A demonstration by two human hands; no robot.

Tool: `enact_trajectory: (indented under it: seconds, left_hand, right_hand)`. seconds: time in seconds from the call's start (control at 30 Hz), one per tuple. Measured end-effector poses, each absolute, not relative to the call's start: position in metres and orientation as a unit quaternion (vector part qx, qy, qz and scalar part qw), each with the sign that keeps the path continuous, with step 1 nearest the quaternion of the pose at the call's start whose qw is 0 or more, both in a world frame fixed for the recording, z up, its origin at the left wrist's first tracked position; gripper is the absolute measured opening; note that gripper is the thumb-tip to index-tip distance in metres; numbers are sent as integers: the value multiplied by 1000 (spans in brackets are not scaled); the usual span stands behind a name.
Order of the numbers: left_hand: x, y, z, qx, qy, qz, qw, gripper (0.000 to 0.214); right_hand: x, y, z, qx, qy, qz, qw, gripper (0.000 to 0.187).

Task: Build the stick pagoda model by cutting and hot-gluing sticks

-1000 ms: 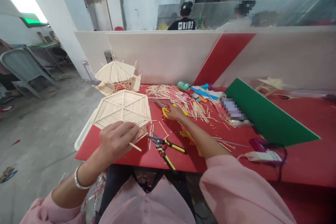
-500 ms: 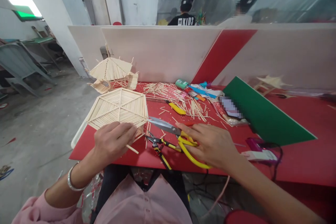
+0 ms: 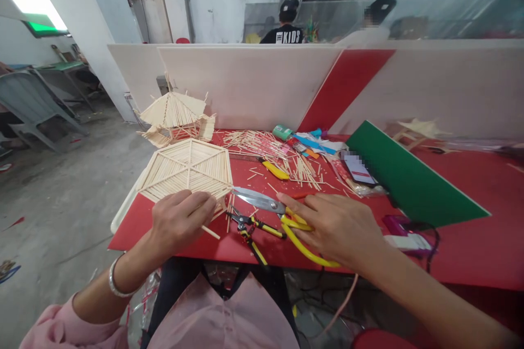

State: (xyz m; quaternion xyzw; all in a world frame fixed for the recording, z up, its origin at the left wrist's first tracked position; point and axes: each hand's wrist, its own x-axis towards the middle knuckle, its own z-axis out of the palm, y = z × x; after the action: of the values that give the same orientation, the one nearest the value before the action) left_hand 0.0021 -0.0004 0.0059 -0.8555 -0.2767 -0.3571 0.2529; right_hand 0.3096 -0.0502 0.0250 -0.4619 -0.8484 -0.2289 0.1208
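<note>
My left hand (image 3: 182, 221) is closed on the near edge of a hexagonal panel of thin wooden sticks (image 3: 188, 166), its spokes meeting in the middle. One stick end (image 3: 210, 232) pokes out below the fingers. In my right hand (image 3: 338, 223) is a pair of scissors (image 3: 262, 200) with yellow handles. Its blades point left, the tips at the panel's right corner; whether they touch a stick I cannot tell. Beneath the scissors, pliers (image 3: 250, 227) with black-and-yellow handles lie spread on the red table (image 3: 245, 251).
A stick-built pavilion model (image 3: 174, 114) stands at the back left. Loose sticks (image 3: 262, 144), a yellow-handled tool (image 3: 275, 169), a green container (image 3: 282, 132) and a phone (image 3: 360, 169) lie behind. A green board (image 3: 417, 174) leans at right. Two people sit beyond the white partition (image 3: 245, 82).
Both hands, the panel and the scissors have shifted slightly right in view. The scissor handles sit a little lower. Both hands keep their hold.
</note>
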Motion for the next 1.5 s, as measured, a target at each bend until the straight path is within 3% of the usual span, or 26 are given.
enact_trajectory:
  seconds: [0.4,0.53,0.77,0.87,0.97,1.23,1.5]
  left_hand:
    - [7,-3,3,-858,-278,-347,258,7]
    - [6,-3,2,-859,-279,-346,254,7]
    - [5,0,2,-853,-289,-345,266,2]
    - [4,0,1,-850,-298,-342,269,2]
    - [4,0,0,-851,-296,-340,269,1]
    - [5,-2,1,-850,-298,-336,274,6]
    - [6,-3,3,-850,-301,-329,280,7]
  right_hand:
    - [271,-61,93,-463,-833,-293,-80,33]
    - [261,-64,101,-454,-826,-315,-106,38]
    - [266,-58,100,-539,-812,-183,-128,35]
    - [274,-53,97,-571,-802,-125,-122,29]
    - [283,-52,92,-584,-799,-106,-95,35]
    - [289,-63,84,-543,-819,-186,-4,40]
    - [283,-58,81,-525,-823,-216,-14,36]
